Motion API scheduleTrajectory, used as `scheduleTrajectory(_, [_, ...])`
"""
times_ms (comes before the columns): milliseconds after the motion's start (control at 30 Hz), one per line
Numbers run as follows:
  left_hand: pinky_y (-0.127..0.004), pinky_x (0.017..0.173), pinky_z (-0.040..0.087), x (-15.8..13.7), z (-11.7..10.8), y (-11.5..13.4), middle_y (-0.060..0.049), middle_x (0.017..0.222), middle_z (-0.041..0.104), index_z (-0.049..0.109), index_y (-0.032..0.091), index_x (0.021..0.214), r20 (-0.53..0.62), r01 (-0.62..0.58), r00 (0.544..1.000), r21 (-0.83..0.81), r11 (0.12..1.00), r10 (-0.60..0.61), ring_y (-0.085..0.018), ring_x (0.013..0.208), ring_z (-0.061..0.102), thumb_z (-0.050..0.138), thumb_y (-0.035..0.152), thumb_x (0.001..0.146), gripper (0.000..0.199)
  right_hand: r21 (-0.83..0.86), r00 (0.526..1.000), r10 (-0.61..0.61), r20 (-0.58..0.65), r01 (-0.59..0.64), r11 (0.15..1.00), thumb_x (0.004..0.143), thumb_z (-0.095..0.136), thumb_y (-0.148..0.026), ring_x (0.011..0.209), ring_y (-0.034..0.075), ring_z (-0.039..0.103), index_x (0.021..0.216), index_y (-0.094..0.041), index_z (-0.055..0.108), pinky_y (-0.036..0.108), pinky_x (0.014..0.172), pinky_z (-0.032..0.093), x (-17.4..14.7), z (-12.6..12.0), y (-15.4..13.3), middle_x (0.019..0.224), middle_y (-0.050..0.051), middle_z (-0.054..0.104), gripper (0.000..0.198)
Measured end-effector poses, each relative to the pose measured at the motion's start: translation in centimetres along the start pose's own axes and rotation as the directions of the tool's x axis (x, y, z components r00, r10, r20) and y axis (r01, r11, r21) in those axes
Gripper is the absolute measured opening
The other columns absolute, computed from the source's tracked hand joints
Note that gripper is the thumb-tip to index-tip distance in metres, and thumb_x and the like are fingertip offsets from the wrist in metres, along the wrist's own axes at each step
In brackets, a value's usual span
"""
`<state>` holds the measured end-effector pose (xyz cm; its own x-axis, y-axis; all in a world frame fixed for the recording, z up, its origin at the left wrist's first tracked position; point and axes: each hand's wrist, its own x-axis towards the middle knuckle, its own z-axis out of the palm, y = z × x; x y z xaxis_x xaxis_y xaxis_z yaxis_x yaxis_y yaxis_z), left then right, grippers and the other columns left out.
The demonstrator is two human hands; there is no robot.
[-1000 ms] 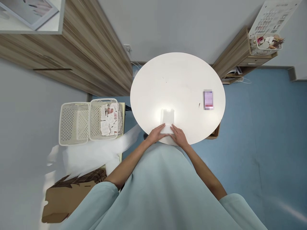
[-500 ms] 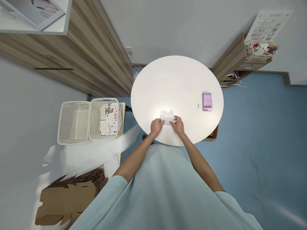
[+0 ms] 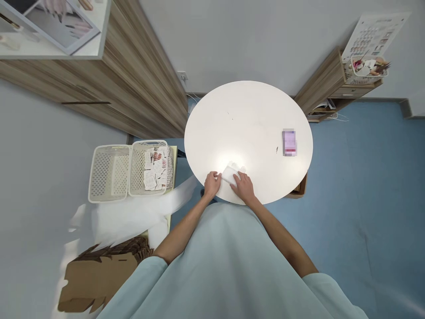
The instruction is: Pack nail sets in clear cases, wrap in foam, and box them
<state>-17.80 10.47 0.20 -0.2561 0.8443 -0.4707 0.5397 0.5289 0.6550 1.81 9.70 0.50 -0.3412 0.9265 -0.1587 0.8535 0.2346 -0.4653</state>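
Note:
A small white folded piece [image 3: 229,174], flat and paper-like, lies turned at an angle near the front edge of the round white table [image 3: 245,106]. Pale uneven flaps show along its far side; its exact kind I cannot make out. My left hand [image 3: 212,184] pinches its left corner between thumb and fingers. On the other side, my right hand [image 3: 244,187] grips the right end, with fingertips over the top and the thumb at the near edge.
A pink-purple pack [image 3: 289,142] lies on the table's right side. To the left stand two white baskets, one bare [image 3: 96,177] and one [image 3: 133,181] holding small printed cards. White sheeting [image 3: 129,217] and flat brown cartons [image 3: 99,279] are below. A wooden cabinet [image 3: 146,71] rises at left.
The white piece has turned from square-on to slanted. My right hand has come further over it, and my left hand has shifted to its corner. The whole view has moved slightly.

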Motion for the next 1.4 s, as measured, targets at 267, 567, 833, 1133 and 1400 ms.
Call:
scheduleTrajectory(267, [-0.034,0.096,0.06,-0.9,1.6,0.4,-0.016,0.134,0.07,0.063,0.017,0.127,0.207,0.093,0.978,-0.342,0.935,-0.022,-0.021,0.105,0.075,0.054,0.036,0.104,0.031,0.41,0.971,0.232,0.054,-0.233,0.882,0.096,0.069,-0.052,0.106,0.029,0.069,0.13,-0.022,0.071,0.043,0.096,0.057,0.2,-0.8,0.6,0.118,0.013,0.073,0.046])
scheduleTrajectory(567, [-0.037,0.091,0.058,-0.1,6.1,4.6,-0.014,0.135,0.065,0.057,0.02,0.134,0.155,-0.012,0.987,-0.225,0.974,0.048,-0.021,0.098,0.072,0.07,0.041,0.098,0.044,0.75,0.923,0.378,0.065,-0.295,0.591,0.09,0.068,-0.053,0.098,0.024,0.07,0.114,-0.021,0.079,0.039,0.092,0.058,1.3,-2.6,5.5,0.117,0.011,0.077,0.042])
scheduleTrajectory(833, [-0.035,0.087,0.055,-0.1,7.4,5.7,-0.009,0.129,0.061,0.058,0.023,0.134,0.088,-0.125,0.987,-0.079,0.989,0.132,-0.018,0.087,0.068,0.07,0.02,0.094,0.042,0.576,0.894,0.443,-0.072,-0.325,0.75,0.09,0.057,-0.033,0.087,0.022,0.068,0.119,-0.019,0.076,0.041,0.091,0.058,1.9,-2.4,7.0,0.11,0.01,0.074,0.038])
scheduleTrajectory(1133, [-0.034,0.091,0.057,0.5,1.9,1.3,-0.007,0.127,0.066,0.066,0.025,0.133,-0.018,-0.089,0.996,-0.087,0.992,0.088,-0.018,0.088,0.07,0.068,0.014,0.089,0.045,0.454,0.959,0.274,0.067,-0.274,0.848,0.09,0.058,-0.03,0.083,0.021,0.069,0.119,-0.022,0.064,0.037,0.083,0.056,4.4,0.1,2.2,0.103,0.005,0.073,0.03])
scheduleTrajectory(1400, [-0.035,0.094,0.059,0.9,-3.0,-3.4,-0.009,0.129,0.068,0.07,0.022,0.133,-0.153,0.01,0.988,-0.126,0.992,-0.029,-0.019,0.091,0.068,0.061,0.008,0.084,0.051,0.458,0.971,0.208,0.122,-0.241,0.856,0.093,0.056,-0.03,0.092,0.025,0.068,0.118,-0.02,0.056,0.038,0.085,0.055,6.0,4.6,-5.0,0.104,0.009,0.071,0.027])
